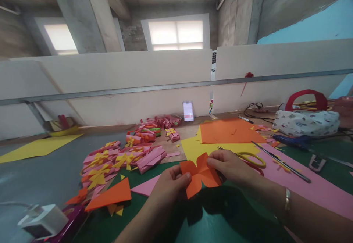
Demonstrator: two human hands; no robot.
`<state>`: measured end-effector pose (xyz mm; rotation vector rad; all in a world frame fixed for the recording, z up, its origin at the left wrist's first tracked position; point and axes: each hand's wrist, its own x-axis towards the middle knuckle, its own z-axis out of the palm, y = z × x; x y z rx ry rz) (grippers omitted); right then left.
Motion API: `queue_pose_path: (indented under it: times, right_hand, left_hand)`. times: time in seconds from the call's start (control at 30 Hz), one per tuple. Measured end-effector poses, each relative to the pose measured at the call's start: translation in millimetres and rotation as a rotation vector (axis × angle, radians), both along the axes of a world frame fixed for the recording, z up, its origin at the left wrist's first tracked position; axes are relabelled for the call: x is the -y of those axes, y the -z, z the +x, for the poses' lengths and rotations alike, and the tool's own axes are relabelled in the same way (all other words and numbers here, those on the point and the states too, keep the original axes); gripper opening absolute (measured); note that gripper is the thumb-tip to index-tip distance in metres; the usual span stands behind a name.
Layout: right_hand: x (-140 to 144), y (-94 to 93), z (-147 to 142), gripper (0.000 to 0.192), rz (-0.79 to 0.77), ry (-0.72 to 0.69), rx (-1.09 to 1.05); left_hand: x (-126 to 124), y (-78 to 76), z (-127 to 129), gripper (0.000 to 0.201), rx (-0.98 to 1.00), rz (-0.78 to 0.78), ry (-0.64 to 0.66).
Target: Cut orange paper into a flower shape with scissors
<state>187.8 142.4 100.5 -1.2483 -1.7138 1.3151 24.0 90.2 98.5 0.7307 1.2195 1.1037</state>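
Note:
An orange paper flower (199,178) with broad rounded petals is held up over the green cutting mat (220,224). My left hand (173,180) pinches its left petal between thumb and fingers. On the other side, my right hand (226,164) grips the upper right petal. Creases run toward the flower's middle. Just beyond my right hand lie scissors (252,160) with yellow handles. A folded orange paper piece (111,195) and a pink paper triangle (146,186) rest to the left of my left hand.
Pink paper bundles with yellow paper flowers (99,175) are piled at left. Orange sheets (231,131) and a yellow sheet (190,149) lie behind my hands. At right are a pink sheet (298,180), a blue glue gun (293,142) and a patterned pouch (306,121). A white charger (42,221) sits front left.

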Motion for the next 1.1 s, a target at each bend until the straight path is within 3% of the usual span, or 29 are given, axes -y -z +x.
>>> queue_pose_path:
  times: [0.47, 0.73, 0.83, 0.97, 1.1]
  right_hand:
    - [1.1, -1.7, 0.3, 0.01, 0.008, -0.003, 0.003]
    - [3.4, -5.6, 1.4, 0.031, 0.022, -0.017, -0.043]
    - [6.2, -7.5, 0.6, 0.031, 0.022, -0.074, -0.072]
    - [8.8, -2.1, -1.0, 0.015, 0.201, -0.219, 0.024]
    - [9.1, 6.9, -1.8, 0.005, 0.352, -0.165, 0.171]
  left_hand:
    - [-0.5, 2.9, -0.7, 0.028, 0.016, 0.022, 0.007]
    - [-3.7, 12.1, -4.4, 0.028, -0.005, 0.088, 0.032]
    - [-4.2, 13.1, -4.6, 0.029, -0.042, 0.101, 0.042]
    - [-3.9, 11.7, -1.1, 0.038, -0.07, 0.121, 0.074]
    - [-2.6, 11.1, 2.0, 0.04, -0.02, 0.08, 0.112]
